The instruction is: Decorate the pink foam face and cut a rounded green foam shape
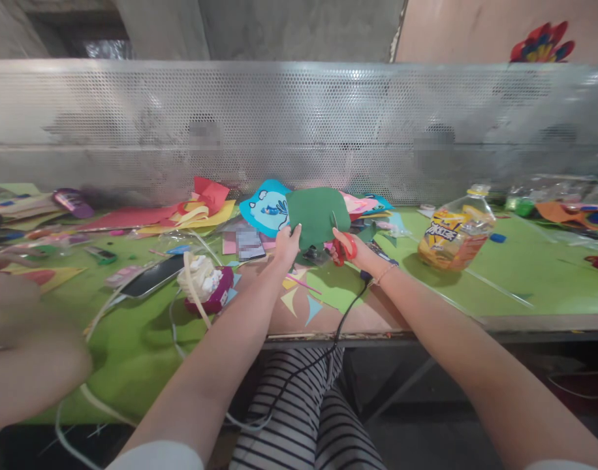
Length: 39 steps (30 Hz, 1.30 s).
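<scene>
A dark green sheet of craft paper or foam (313, 212) is raised above the table, its near left edge pinched in my left hand (288, 245). Red-handled scissors (346, 249) sit in my right hand (355, 248), with the blade up against the right part of the green sheet. Behind the sheet, on its left, lies a blue cut-out (267, 209) with a light blue drawing. Small yellow and blue paper scraps (313, 309) lie below my hands.
Left of my arm are a tissue box (215, 294), a black phone (155, 277) and loose cables. At right stands a clear plastic jug (458, 228) holding snack wrappers. A perforated metal panel (299, 130) closes the back. Another person's arm (34, 352) rests at far left.
</scene>
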### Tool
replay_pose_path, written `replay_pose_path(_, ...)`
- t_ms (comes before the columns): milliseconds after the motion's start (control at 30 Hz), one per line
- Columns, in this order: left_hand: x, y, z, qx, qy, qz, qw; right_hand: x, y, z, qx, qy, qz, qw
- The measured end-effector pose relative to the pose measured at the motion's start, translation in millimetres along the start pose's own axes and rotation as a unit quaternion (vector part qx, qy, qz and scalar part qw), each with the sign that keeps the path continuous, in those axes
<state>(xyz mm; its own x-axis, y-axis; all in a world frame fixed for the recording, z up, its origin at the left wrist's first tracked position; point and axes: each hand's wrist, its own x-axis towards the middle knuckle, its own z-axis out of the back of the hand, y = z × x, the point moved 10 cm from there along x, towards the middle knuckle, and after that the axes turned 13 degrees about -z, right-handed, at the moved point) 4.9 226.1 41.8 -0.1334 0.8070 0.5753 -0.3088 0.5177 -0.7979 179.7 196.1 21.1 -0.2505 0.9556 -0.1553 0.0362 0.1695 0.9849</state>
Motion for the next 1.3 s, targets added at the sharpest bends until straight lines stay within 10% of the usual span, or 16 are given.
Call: replay_pose_path(1300,-0.3,3.3,3.2,-0.042,-0.02,0.03,0.998,-3.0,12.2,7.7,-0.031,-0.016,0.065,0.997)
